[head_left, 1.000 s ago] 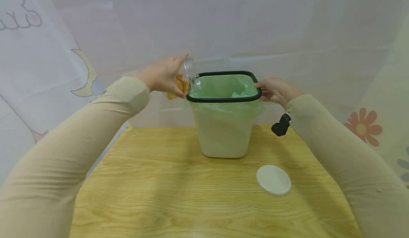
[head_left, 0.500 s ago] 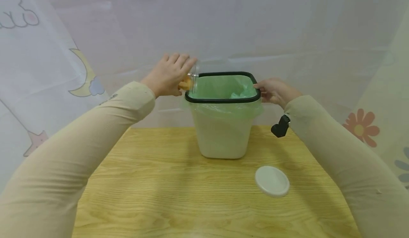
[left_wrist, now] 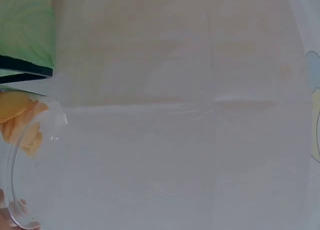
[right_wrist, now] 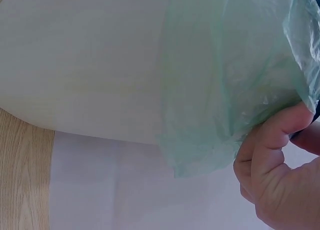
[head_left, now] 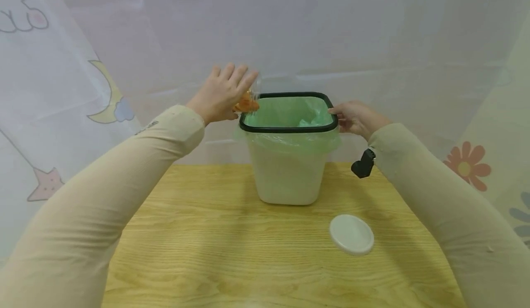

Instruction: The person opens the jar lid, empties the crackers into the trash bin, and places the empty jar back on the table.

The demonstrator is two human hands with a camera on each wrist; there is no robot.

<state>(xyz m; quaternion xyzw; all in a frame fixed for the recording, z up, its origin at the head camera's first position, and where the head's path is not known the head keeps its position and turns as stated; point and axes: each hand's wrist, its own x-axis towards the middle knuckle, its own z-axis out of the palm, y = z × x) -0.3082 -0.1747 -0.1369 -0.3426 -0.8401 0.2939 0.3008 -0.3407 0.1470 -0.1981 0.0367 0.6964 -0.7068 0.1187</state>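
Observation:
In the head view my left hand (head_left: pixel 221 94) grips a clear jar (head_left: pixel 256 86) tipped on its side, its mouth over the left rim of a white bin (head_left: pixel 290 174). Thin, curved orange-yellow pieces (head_left: pixel 248 104) lie toward the jar's mouth. Through the clear wall the same pieces (left_wrist: pixel 17 115) show in the left wrist view, beside the bin's dark rim (left_wrist: pixel 30 69). My right hand (head_left: pixel 357 117) pinches the right side of the bin's black rim. Close up in the right wrist view, its thumb and fingers hold the rim with the green bag liner (right_wrist: pixel 210 89) folded over it.
A round white lid (head_left: pixel 352 234) lies on the wooden table (head_left: pixel 198 234), in front and to the right of the bin. A pale printed cloth (head_left: pixel 372 37) hangs behind the table. A black device (head_left: pixel 364 163) sits at my right wrist.
My left hand has turned over and shifted slightly right, tipping the jar further over the bin. The orange-yellow pieces have slid toward its mouth. My right hand stays on the rim.

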